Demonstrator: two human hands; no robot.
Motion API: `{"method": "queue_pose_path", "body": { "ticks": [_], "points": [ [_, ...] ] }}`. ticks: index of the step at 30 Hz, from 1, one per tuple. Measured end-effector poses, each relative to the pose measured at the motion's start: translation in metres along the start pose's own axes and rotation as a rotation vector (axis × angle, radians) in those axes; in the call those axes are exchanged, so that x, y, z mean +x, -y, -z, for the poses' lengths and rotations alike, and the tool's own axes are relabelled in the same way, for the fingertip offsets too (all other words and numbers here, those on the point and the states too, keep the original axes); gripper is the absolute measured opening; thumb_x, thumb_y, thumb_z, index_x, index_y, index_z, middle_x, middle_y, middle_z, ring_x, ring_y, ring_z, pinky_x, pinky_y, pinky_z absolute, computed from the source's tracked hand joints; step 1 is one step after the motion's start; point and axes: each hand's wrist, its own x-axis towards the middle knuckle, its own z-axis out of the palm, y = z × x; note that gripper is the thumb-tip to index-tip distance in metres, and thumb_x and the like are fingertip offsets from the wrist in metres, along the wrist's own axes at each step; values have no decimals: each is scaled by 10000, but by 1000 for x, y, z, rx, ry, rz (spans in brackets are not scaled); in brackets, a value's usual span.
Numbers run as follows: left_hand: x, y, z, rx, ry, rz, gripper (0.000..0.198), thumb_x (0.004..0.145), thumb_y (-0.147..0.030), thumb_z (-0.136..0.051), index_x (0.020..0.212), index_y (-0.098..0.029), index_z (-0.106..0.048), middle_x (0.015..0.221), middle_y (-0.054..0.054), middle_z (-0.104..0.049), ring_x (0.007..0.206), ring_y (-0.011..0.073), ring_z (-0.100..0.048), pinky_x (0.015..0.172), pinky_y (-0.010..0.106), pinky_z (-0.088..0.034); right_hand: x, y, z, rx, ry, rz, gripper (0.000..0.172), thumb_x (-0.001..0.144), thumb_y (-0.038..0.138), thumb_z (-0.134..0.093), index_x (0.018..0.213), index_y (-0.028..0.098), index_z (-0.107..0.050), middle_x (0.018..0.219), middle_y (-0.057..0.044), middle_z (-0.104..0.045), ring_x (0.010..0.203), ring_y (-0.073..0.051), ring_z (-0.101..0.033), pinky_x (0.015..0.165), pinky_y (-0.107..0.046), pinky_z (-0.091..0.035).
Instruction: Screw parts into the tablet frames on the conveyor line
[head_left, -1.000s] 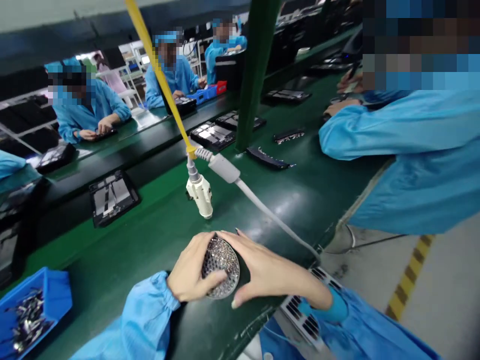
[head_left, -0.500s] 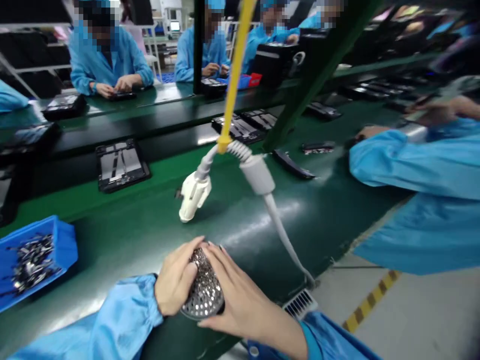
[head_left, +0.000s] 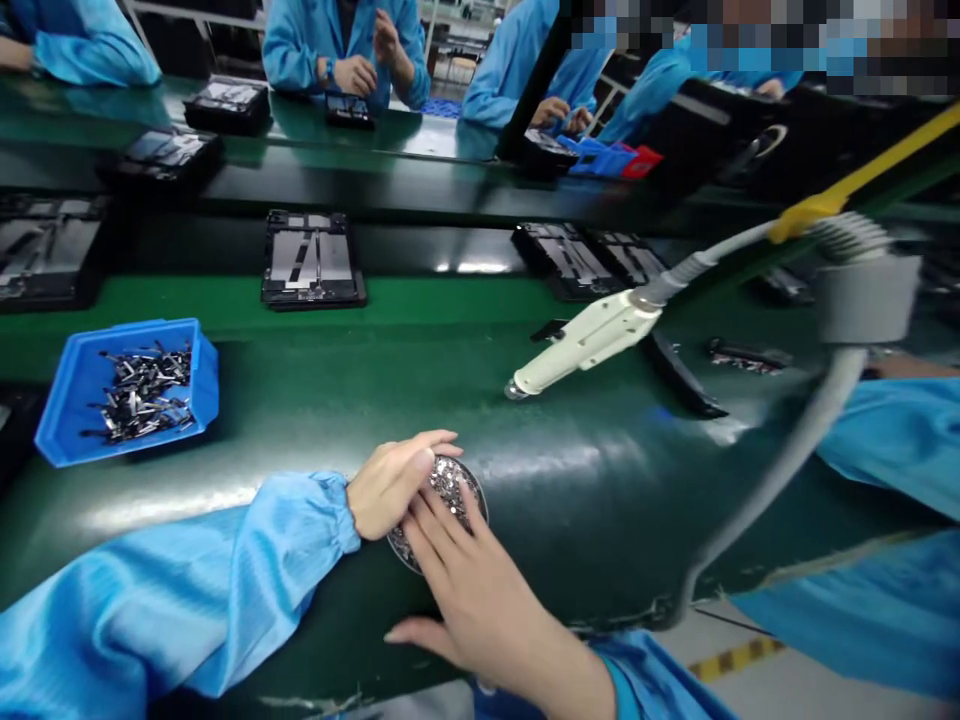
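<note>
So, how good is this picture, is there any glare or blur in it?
In the head view, the glossy green conveyor belt carries a pale streak of glare, the grey cable sleeve at right looks blurred, and the wide lens seems to bow the belt's long edges.
</note>
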Motion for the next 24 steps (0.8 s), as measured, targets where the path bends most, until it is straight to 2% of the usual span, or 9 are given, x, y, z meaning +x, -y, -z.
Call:
{"method": "queue_pose_path", "body": {
  "ticks": [4,7,11,14,17,19,21,22,24],
  "points": [
    [0,-1,-4,-56,8,5,835,1012,-770,-230,1395,-166,-661,1327,102,-743,1280,277,-676,1199,418,-450,-12,-16,9,-66,-18,-40,997,953,651,-620,1634,-1,-297,1613,-311,-430,1523,-476,-419,1200,-760,-360],
    [2,-1,-6,-63,-8,39,838,998,-792,-227,1329,-188,-704,1276,93,-766,1236,283,-699,1185,431,-463,-29,-14,13,-69,-5,-23,996,953,641,-623,1647,18,-275,1621,-300,-429,1543,-469,-388,1199,-749,-370],
    [4,1,-3,-61,12,45,853,990,-805,-220,1319,-185,-703,1271,98,-767,1225,286,-702,1176,434,-469,-12,-4,7,-18,49,60,979,923,724,-603,1570,7,-439,1605,-287,-465,1526,-488,-406,1204,-750,-367],
    [4,0,1,-73,72,36,855,1006,-782,-203,1387,-163,-653,1341,112,-734,1273,283,-677,1192,426,-452,5,-12,8,-25,32,36,957,924,714,-614,1557,12,-462,1601,-275,-478,1529,-476,-406,1243,-727,-332],
    [3,-2,1,-75,87,41,828,1019,-762,-211,1423,-168,-622,1341,108,-734,1275,279,-675,1192,432,-450,-9,-25,20,-59,2,17,966,935,705,-606,1567,-3,-428,1596,-296,-477,1537,-462,-400,1228,-729,-355],
    [3,-5,-1,-60,77,54,789,1029,-745,-222,1410,-188,-631,1322,92,-745,1272,275,-673,1186,437,-450,-26,-29,30,-79,-31,26,833,984,606,-601,1525,-14,-472,1566,-301,-516,1522,-447,-427,1187,-718,-421],
    [3,-7,-1,-44,78,59,763,1037,-732,-221,1395,-204,-640,1317,79,-748,1274,269,-668,1181,435,-450,-38,-27,38,-85,-74,24,535,1026,367,-609,1418,4,-580,1490,-275,-605,1464,-405,-510,1133,-635,-520],
    [4,-7,-1,-41,80,59,760,1039,-730,-215,1393,-209,-639,1316,75,-748,1272,265,-668,1178,432,-451,-39,-25,40,-82,-101,11,390,1020,228,-597,1350,24,-631,1433,-251,-656,1400,-374,-574,1092,-571,-571],
    [4,-8,-1,-40,76,56,762,1038,-731,-207,1395,-210,-633,1311,76,-750,1260,263,-673,1178,427,-450,-33,-21,42,-57,-151,-34,280,989,72,-559,1237,61,-688,1295,-206,-732,1210,-317,-680,975,-462,-641]
  ]
}}
